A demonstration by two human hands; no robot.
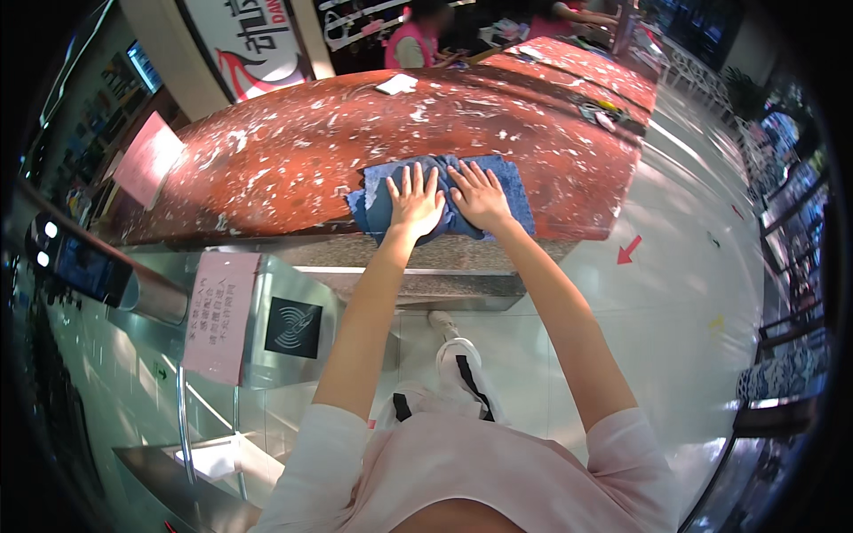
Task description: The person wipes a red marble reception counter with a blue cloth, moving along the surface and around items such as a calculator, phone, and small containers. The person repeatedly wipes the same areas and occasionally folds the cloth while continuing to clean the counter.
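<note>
A blue cloth (516, 183) lies bunched at the near edge of a red, white-flecked stone counter (280, 160). My left hand (416, 203) rests palm down on its left half, fingers spread and pointing away from me. Beside it, my right hand (478, 196) presses flat on the cloth, with its fingers slightly apart. The two hands are close together but do not overlap. Part of the cloth hangs over the counter's front edge.
A metal turnstile with a pink paper notice (220, 316) and a card reader pad (293, 328) stands at left. A pink sign (148, 160), a white object (397, 84) and small items (605, 116) sit on the counter. People in pink vests (414, 40) are behind it.
</note>
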